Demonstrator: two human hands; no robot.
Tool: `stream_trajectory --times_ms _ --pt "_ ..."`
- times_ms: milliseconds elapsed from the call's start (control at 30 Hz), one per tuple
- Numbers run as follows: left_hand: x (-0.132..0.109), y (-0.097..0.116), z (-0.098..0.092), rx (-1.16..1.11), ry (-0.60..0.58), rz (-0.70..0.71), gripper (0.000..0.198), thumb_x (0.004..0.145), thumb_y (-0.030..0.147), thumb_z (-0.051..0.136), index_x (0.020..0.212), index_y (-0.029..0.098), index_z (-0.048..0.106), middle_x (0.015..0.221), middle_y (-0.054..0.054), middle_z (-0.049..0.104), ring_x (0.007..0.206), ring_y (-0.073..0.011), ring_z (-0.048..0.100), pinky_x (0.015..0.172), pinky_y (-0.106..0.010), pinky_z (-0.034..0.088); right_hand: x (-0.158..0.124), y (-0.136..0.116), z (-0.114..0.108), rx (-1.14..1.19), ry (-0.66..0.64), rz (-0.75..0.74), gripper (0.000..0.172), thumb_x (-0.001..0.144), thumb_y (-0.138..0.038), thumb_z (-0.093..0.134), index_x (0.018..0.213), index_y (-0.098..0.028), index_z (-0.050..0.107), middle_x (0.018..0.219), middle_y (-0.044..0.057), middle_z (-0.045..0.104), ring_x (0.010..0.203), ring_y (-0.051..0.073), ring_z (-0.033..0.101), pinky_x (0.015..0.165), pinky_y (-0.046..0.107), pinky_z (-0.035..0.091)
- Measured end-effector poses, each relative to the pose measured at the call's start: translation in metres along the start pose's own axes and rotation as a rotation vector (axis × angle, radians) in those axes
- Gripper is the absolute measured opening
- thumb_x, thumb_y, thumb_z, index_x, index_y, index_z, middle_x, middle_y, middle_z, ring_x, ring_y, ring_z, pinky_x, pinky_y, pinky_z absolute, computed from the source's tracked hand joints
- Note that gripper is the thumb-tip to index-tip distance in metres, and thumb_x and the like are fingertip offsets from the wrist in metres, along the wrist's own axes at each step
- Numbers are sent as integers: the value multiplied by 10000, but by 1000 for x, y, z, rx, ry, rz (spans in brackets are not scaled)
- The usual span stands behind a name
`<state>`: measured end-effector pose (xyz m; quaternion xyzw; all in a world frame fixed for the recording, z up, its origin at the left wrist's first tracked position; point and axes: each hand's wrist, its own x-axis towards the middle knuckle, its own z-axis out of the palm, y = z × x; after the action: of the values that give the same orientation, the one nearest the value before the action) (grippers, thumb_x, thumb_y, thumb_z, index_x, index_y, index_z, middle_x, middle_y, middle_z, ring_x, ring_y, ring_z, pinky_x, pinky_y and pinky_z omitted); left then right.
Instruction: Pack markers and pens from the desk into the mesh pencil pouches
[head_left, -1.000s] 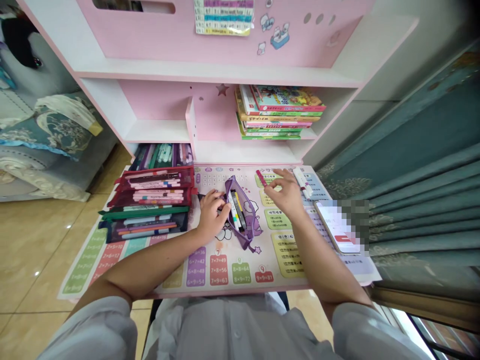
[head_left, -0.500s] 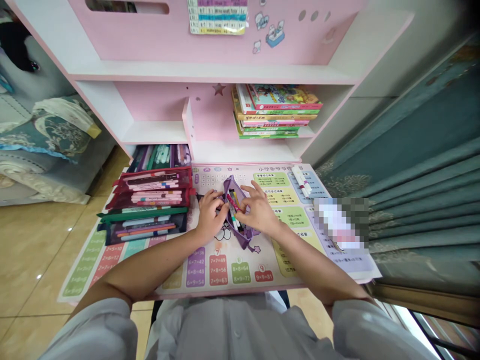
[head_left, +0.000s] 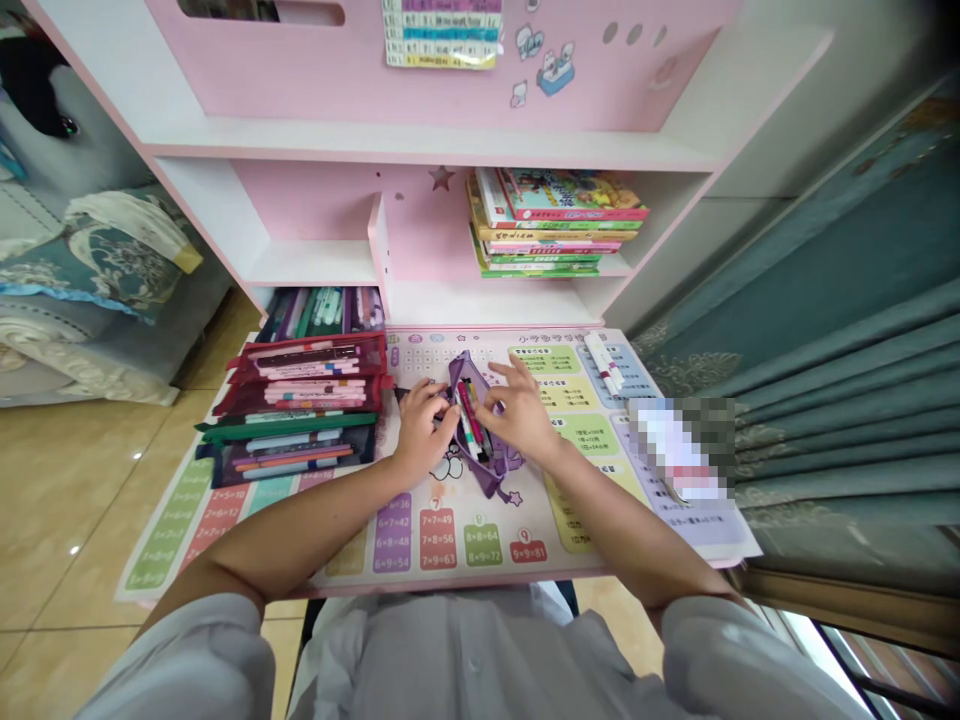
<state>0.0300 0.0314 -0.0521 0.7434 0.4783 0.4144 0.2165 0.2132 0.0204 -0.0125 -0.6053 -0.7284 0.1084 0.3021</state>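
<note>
A purple mesh pencil pouch (head_left: 491, 484) lies unzipped on the desk, with several markers inside. Among them are a red marker (head_left: 470, 404) and a white marker with a green band (head_left: 466, 428). My left hand (head_left: 426, 425) pinches the pouch's left edge between thumb and fingers. At the right side of the opening is my right hand (head_left: 521, 408); its thumb and index finger are close to the red marker, and the other fingers are spread and raised. Nothing shows clearly between the right fingertips.
Filled mesh pouches, including a red one (head_left: 322, 390) and a green one (head_left: 292, 428), are piled at left. White markers (head_left: 604, 362) lie at back right, near a blurred-out object (head_left: 679, 450). Books (head_left: 559, 225) are stacked on the pink shelf behind.
The red marker, earlier tilted across the opening at my right fingertips, now lies lengthwise among the others in the pouch. My right fingers have loosened from it; my left hand stays put.
</note>
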Motion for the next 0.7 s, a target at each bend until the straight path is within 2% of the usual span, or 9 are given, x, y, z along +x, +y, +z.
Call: stream_trajectory --times_ms 100,167,233,367,500,700 --pt "0 0 0 -6 -6 -4 234 893 294 566 673 217 548 1144 -75 682 1288 -297 512 1093 -536 379 14 35 -14 -51 182 77 210 807 -325 617 647 -194 650 1316 139 609 1401 363 370 1143 629 275" --pt "0 0 0 -8 -2 -5 226 889 284 570 674 218 552 1138 -71 681 1285 -292 515 1093 -527 382 22 67 -26 -169 288 222 180 796 -324 609 704 -178 662 1323 171 590 1398 399 353 1102 680 285" --pt "0 0 0 -12 2 -2 220 885 274 573 674 217 552 1134 -71 681 1282 -289 516 1094 -524 380 27 100 -37 -288 351 375 169 777 -321 603 770 -166 671 1376 187 541 1417 445 284 1055 732 277" --pt "0 0 0 -17 -4 -4 221 889 281 572 679 216 551 1137 -75 679 1290 -292 508 1089 -524 378 27 149 -49 -371 390 616 189 749 -287 569 845 -161 672 1376 195 523 1370 445 312 990 719 336" --pt "0 -1 0 -22 -6 -8 232 894 286 567 674 213 554 1145 -76 677 1289 -288 509 1093 -514 377 27 167 -48 -425 349 736 215 742 -327 580 869 -170 653 1374 183 511 1359 431 301 998 704 331" --pt "-1 -1 0 -26 -9 -15 227 892 284 573 676 215 556 1148 -66 679 1283 -291 516 1095 -513 376 29 175 -43 -439 287 815 261 741 -307 605 953 -167 666 1375 191 495 1340 412 319 1015 679 335"
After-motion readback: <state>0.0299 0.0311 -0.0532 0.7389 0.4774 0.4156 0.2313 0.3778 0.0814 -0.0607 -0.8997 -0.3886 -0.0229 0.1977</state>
